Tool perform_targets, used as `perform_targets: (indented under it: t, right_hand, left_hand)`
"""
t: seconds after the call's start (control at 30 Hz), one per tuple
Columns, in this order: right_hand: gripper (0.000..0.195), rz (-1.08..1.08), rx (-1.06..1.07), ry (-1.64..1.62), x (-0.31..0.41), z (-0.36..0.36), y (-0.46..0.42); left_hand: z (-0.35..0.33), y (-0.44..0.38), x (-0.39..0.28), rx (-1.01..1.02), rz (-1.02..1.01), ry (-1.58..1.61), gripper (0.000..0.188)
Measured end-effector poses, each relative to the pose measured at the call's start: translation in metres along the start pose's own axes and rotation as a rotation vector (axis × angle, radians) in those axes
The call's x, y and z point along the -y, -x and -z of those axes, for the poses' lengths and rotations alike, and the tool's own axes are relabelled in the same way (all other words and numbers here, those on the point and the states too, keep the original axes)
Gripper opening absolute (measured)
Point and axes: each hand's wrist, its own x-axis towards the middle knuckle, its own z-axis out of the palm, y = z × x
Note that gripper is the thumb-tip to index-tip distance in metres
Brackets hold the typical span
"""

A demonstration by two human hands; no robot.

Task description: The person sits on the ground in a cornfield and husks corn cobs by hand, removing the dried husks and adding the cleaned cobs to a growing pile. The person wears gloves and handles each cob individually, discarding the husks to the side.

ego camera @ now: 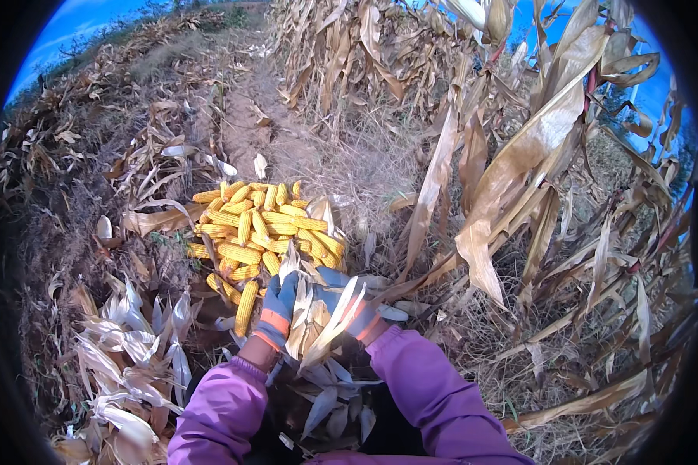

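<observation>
My left hand point(279, 305), in a dark glove with an orange band, grips the left side of a bundle of dry corn husks point(309, 325). On its right side my right hand point(346, 302), gloved alike, holds the same husks, its fingers partly hidden by the leaves. Whether an ear is inside the husks cannot be seen. Just beyond both hands lies a heap of husked yellow corn ears point(241, 253). One ear point(246, 308) rests at the heap's near edge, beside my left hand.
Pale loose husks point(134, 349) are piled at the lower left, and more husks point(323, 407) lie below my hands. Dry standing corn stalks point(517, 151) rise at the right, their long leaves reaching near my right arm. Bare soil point(256, 128) and dry grass stretch beyond the heap.
</observation>
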Motion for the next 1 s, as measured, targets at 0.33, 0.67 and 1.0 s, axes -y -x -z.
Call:
perform_targets:
  t: [0.33,0.67,1.0]
  right_hand:
    - [0.031,-0.096,-0.023,-0.654,-0.017,0.021,-0.004]
    - [0.021,0.215,0.267,0.796,0.001,-0.017,0.007]
    - [0.025,0.027,0.478,1.237,-0.025,-0.047,0.022]
  left_hand:
    - [-0.006,0.007,-0.027,0.302,0.151,-0.075,0.032]
    - [0.015,-0.014,-0.017,0.021,0.167,0.062,0.029]
    - [0.062,-0.062,-0.014,-0.218,0.06,0.199,0.035]
